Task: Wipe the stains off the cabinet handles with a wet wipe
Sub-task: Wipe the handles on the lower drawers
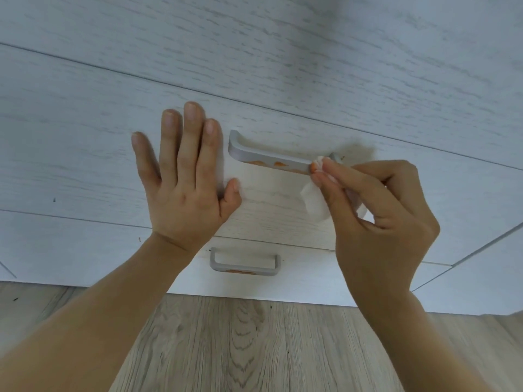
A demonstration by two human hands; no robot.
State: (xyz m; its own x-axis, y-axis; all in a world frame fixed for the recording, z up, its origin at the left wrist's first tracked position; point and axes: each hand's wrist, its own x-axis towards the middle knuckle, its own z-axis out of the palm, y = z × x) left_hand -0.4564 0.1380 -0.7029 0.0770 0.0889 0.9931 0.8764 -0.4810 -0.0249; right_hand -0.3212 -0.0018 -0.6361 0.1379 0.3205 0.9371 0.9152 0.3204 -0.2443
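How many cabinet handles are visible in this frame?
2. The upper handle sits on the drawer front between the hands, with the wet wipe pressed at its right end. The lower handle is on the drawer below, near the floor. Others may lie outside the frame.

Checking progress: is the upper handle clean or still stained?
Still stained: orange smears show along the upper handle; the right hand presses the wet wipe at its right end.

We're pressing our left hand point(184, 176) flat on the drawer front point(85, 154), right hand point(376, 210) pinching the wet wipe point(317, 202) against the stained handle's point(271, 159) right end.
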